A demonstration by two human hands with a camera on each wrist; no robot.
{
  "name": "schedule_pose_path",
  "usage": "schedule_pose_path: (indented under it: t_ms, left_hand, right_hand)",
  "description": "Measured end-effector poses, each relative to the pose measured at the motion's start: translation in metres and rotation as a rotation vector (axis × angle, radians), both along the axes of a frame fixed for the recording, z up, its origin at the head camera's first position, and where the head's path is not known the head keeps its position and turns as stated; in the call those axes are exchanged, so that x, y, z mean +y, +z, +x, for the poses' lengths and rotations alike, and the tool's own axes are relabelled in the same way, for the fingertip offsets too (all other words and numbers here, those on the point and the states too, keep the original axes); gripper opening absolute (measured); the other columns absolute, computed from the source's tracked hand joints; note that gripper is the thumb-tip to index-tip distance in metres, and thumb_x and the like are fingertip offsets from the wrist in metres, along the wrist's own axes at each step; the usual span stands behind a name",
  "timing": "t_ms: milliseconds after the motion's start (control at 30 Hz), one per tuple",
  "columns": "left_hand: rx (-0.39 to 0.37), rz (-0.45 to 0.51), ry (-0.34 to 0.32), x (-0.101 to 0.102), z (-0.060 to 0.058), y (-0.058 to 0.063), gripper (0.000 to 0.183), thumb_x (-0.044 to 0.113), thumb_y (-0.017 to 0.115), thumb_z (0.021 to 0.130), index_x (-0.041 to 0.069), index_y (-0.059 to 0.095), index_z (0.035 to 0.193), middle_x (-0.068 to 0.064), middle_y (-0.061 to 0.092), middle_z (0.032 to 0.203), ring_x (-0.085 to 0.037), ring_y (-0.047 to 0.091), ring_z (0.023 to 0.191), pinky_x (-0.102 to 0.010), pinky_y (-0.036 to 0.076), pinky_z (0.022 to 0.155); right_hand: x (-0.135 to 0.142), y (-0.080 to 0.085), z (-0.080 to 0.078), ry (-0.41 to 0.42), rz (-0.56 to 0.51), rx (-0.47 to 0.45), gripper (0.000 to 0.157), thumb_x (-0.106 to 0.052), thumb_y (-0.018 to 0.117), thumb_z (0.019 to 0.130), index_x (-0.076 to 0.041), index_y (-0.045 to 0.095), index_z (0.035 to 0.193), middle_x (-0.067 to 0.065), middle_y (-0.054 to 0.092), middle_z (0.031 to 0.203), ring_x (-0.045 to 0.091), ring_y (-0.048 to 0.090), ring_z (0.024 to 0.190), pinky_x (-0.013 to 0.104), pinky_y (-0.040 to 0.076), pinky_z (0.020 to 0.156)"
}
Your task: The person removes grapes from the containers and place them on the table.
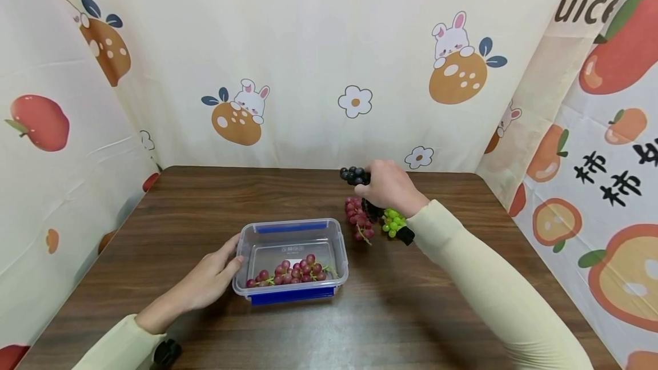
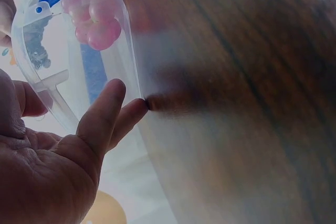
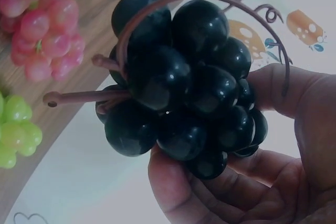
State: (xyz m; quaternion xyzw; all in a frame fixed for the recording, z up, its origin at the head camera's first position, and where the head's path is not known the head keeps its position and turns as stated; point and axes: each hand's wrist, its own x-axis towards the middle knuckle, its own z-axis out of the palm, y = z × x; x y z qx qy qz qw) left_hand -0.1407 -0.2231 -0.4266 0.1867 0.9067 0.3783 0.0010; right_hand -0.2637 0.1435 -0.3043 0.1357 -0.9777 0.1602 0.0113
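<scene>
My right hand [image 1: 389,185] holds a bunch of black grapes [image 3: 184,82] in the air over the back right of the table, with its brown stem showing in the right wrist view. At the left end of a clear plastic container [image 1: 336,233] with blue clips is my left hand [image 1: 213,276], its fingers fairly straight against the wall. In the container lies a bunch of red grapes [image 1: 293,272], along the near side. Below my right hand, another bunch of red grapes [image 1: 358,216] and a bunch of green grapes [image 1: 393,221] rest on the table.
The dark wood table [image 1: 195,198] meets a printed curtain [image 1: 319,44] at its back edge, with more printed cloth on both sides. A dark thing [image 1: 372,210] shows between the red and green grapes, partly hidden by my right hand.
</scene>
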Motion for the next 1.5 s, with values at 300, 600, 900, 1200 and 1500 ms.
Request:
schedule_pose_path:
  t_ms: [300,600,900,1200,1500]
  left_hand:
    - [0.002,0.000,-0.001,0.000,-0.001,0.000,0.052,0.011,0.048,0.108,-0.006,0.034,0.155,-0.022,0.062,0.136,-0.032,0.062,0.120,-0.059,0.047,0.099]
    - [-0.002,-0.001,0.001,0.000,-0.001,0.000,0.052,0.011,0.048,0.108,-0.005,0.033,0.155,-0.022,0.062,0.136,-0.032,0.061,0.120,-0.059,0.047,0.099]
    - [0.005,-0.006,0.003,0.000,-0.001,-0.001,0.052,0.012,0.049,0.108,-0.004,0.034,0.156,-0.023,0.062,0.136,-0.035,0.059,0.123,-0.060,0.045,0.101]
    - [0.011,-0.003,0.003,-0.001,-0.002,-0.002,0.052,0.012,0.049,0.108,-0.004,0.034,0.156,-0.023,0.062,0.136,-0.033,0.060,0.122,-0.060,0.045,0.100]
    - [0.007,-0.002,-0.002,-0.001,-0.001,-0.001,0.052,0.012,0.049,0.108,-0.004,0.034,0.155,-0.023,0.062,0.136,-0.033,0.061,0.121,-0.060,0.046,0.100]
  right_hand:
    - [0.018,-0.001,-0.007,-0.053,0.002,-0.023,0.032,-0.029,0.072,0.092,-0.003,0.073,0.109,0.011,0.069,0.096,0.026,0.057,0.080,0.038,0.046,0.070]
    - [0.034,-0.003,-0.012,-0.086,0.026,-0.066,0.024,-0.029,0.071,0.095,-0.005,0.069,0.093,0.008,0.063,0.077,0.021,0.054,0.063,0.037,0.044,0.062]
    - [0.049,-0.006,-0.017,-0.124,0.044,-0.051,0.054,-0.029,0.068,0.096,0.006,0.062,0.136,0.028,0.062,0.134,0.044,0.059,0.120,0.056,0.050,0.095]
    - [0.062,-0.009,-0.022,-0.165,0.058,-0.098,0.060,-0.032,0.067,0.098,0.007,0.055,0.142,0.032,0.053,0.143,0.051,0.050,0.129,0.060,0.047,0.100]
    - [0.079,-0.018,-0.028,-0.185,0.083,-0.086,0.054,-0.032,0.068,0.097,0.008,0.063,0.133,0.031,0.058,0.137,0.040,0.062,0.108,0.049,0.052,0.083]
